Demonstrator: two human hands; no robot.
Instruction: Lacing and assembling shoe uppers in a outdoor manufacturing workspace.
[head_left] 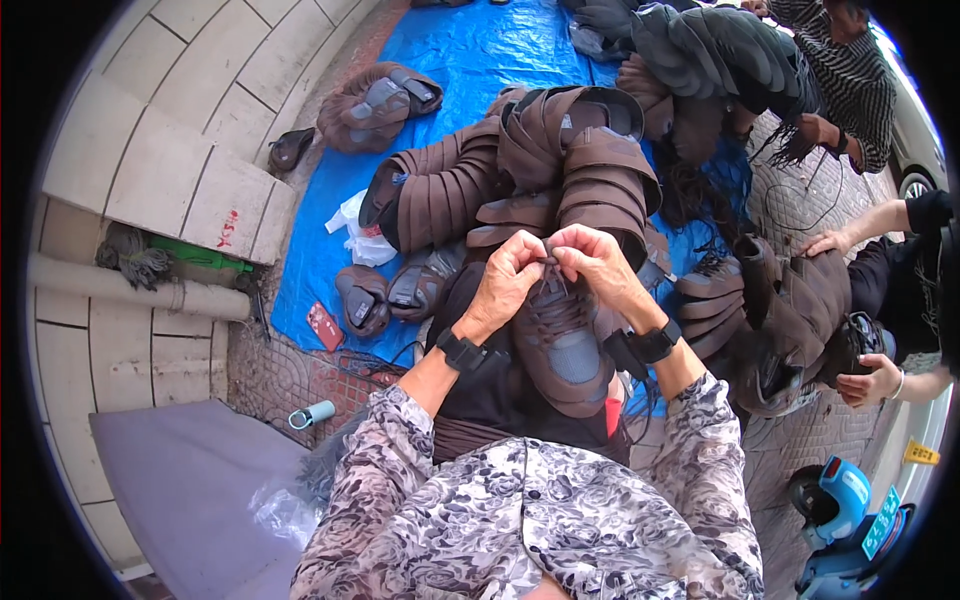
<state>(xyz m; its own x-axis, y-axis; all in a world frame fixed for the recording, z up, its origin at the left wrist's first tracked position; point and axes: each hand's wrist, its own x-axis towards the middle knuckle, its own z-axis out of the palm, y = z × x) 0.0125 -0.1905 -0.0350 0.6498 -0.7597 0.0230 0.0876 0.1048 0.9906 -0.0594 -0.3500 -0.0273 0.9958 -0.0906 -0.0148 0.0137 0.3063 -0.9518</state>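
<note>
A brown shoe point(562, 345) with a grey-blue toe panel rests on my lap, its toe towards me. Brown shoelace point(560, 312) crosses its front and runs up to my fingers. Above the top of the shoe, my left hand point(506, 278) is closed in a pinch on the lace. Fingertip to fingertip with it, my right hand point(602, 266) pinches the lace too. The small piece between the fingertips is mostly hidden. Just beyond my hands lie nested stacks of brown shoes point(605, 185).
A blue tarp point(330, 235) lies under the stacks, with a white plastic bag point(362, 232) and a red phone-like object point(324, 326). A light-blue bottle point(312, 414) stands left. Co-workers' hands point(868, 380) handle shoes at right. A tiled wall point(150, 160) bounds the left side.
</note>
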